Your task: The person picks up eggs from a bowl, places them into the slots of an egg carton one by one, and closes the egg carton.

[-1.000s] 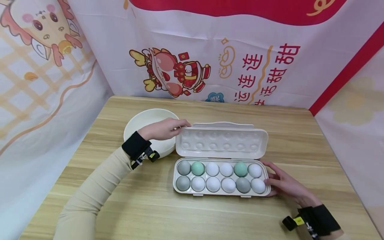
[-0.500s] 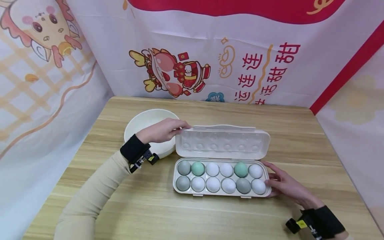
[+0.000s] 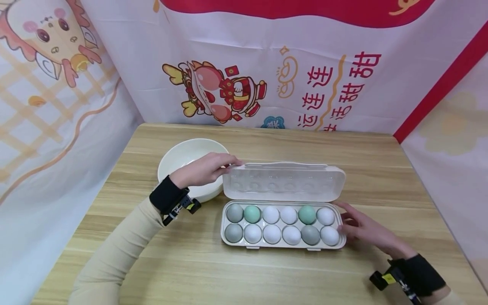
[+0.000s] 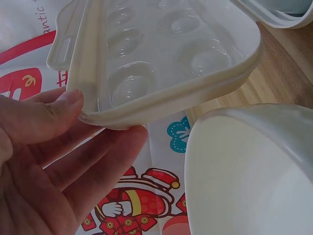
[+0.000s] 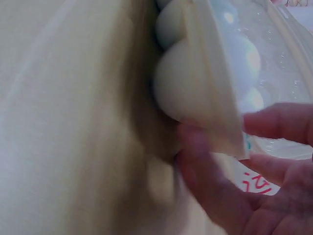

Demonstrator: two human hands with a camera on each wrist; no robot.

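Note:
In the head view, a white plastic egg box point(image 3: 280, 245) lies on the table with its lid point(image 3: 284, 193) raised at the back. Two rows of eggs fill its cups: white ones point(image 3: 272, 234), grey ones point(image 3: 234, 233) and green ones point(image 3: 307, 214). My left hand point(image 3: 203, 169) pinches the lid's left corner, thumb on the inner side and fingers behind, as the left wrist view shows. At the opposite end, my right hand point(image 3: 370, 232) grips the box's right rim between thumb and fingers. Rounded cups point(image 5: 176, 83) show under that rim in the right wrist view.
A white bowl point(image 3: 173, 163) stands just left of the egg box, partly under my left hand. The wooden table point(image 3: 267, 279) ends at a printed cloth point(image 3: 324, 38) at the back, with more cloth along both sides.
The lid has swung up and forward with my left hand, so its inside looks narrower and its far edge sits lower in view. My right wrist has shifted slightly right, its fingers still at the box end.

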